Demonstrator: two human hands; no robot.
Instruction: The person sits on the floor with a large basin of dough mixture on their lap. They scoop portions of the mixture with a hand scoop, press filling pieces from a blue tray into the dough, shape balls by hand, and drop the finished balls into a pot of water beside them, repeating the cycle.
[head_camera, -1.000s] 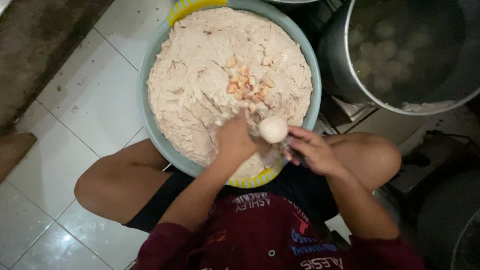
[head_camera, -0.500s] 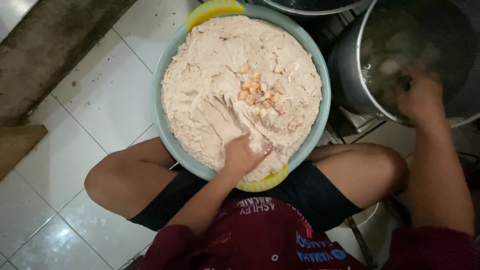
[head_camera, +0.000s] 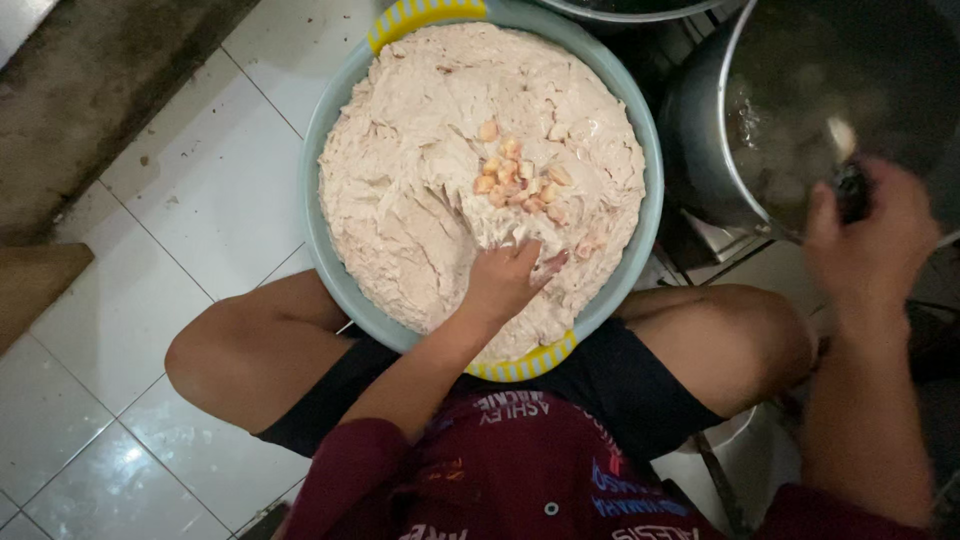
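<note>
Head view: the scene is seen from above, over the lap of a seated person in a dark red printed shirt and black shorts, knees spread to either side.
Floor: white glazed tiles (head_camera: 150, 230) with grey joints are laid under the person; a rough brown strip is seen along the upper left.
Basin: a large round pale blue plastic basin (head_camera: 318, 150) with yellow ribbed handles is set between the knees, its near rim just above the lap.
Paste: a pale pinkish-beige, thick, fibrous paste (head_camera: 420, 130) fills the basin nearly to the rim; its surface is streaked and furrowed, with a scooped hollow at the near side.
Pot: a large round grey metal pot (head_camera: 700, 160) stands to the right of the basin, close beside it; dark cloudy liquid and steam are seen inside.
Left arm: it is bent at the elbow and stretched forward from the red sleeve over the near rim.
Left hand: the left hand (head_camera: 500, 285) lies palm down in the paste, fingers together and pressed into it, smeared with it.
Right arm: it is raised and extended to the pot's rim.
Right hand: the right hand (head_camera: 875, 245) is blurred; its fingers are curled round a dark handle, whose end cannot be made out.
Pieces: small orange-pink chunks (head_camera: 515, 180) are heaped on the paste just beyond the left fingertips.
</note>
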